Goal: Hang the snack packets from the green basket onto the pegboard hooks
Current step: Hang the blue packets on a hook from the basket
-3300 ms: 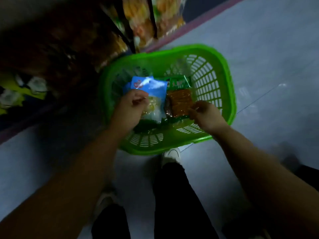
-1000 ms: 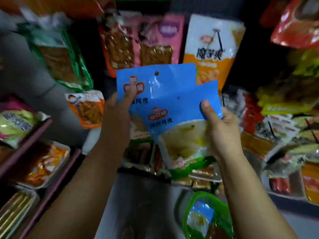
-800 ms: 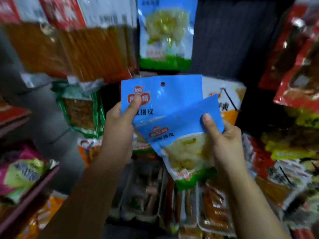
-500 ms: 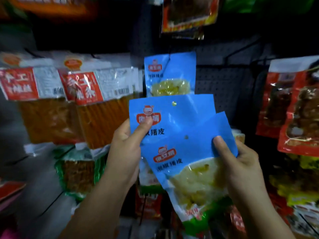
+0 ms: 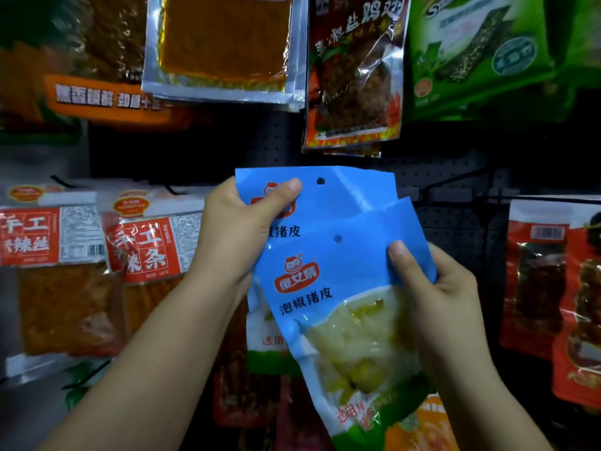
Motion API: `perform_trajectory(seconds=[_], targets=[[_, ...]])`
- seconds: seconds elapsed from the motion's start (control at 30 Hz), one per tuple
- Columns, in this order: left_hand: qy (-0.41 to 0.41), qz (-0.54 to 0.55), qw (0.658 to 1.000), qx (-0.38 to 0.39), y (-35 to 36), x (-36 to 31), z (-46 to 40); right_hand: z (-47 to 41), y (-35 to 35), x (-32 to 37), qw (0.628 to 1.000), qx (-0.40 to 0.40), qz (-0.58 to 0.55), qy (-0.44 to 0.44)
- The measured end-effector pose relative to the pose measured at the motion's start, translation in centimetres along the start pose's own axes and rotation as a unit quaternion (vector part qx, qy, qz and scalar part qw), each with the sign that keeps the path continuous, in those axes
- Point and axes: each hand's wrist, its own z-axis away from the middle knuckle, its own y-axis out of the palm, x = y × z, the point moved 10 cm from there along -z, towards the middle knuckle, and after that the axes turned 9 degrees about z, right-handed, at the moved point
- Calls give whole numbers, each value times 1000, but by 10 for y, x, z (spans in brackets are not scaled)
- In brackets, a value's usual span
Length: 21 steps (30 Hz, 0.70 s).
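I hold two blue snack packets up in front of the dark pegboard (image 5: 455, 222). My left hand (image 5: 240, 236) pinches the top left corner of the rear blue packet (image 5: 344, 196), thumb over its red logo. My right hand (image 5: 432, 291) grips the right edge of the front blue packet (image 5: 328, 304), which tilts and overlaps the rear one. Each packet shows a small hang hole near its top. A bare black hook (image 5: 452, 180) juts from the pegboard just right of the packets. The green basket is out of view.
Packets hang all round: red-and-white ones (image 5: 143, 242) at left, an orange clear pack (image 5: 224, 43) above, a dark red pack (image 5: 354, 76) top centre, green packs (image 5: 487, 50) top right, red packs (image 5: 553, 288) at right. More packets hang below my hands.
From the basket on the floor I lifted both blue packets up to the pegboard. The view has tilted further up, and the hanging blue packet seen earlier is now hidden behind mine.
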Motion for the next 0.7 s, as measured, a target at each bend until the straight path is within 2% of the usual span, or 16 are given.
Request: perform_trajectory(seconds=[0.3,0.7], targets=[[-49,6,998,-35,-6,30,-29,-30,19,-23,999,21,-15,21],[-80,-73,993,-44,-15,69,-43,-34,29,-52,998,23,-17,55]])
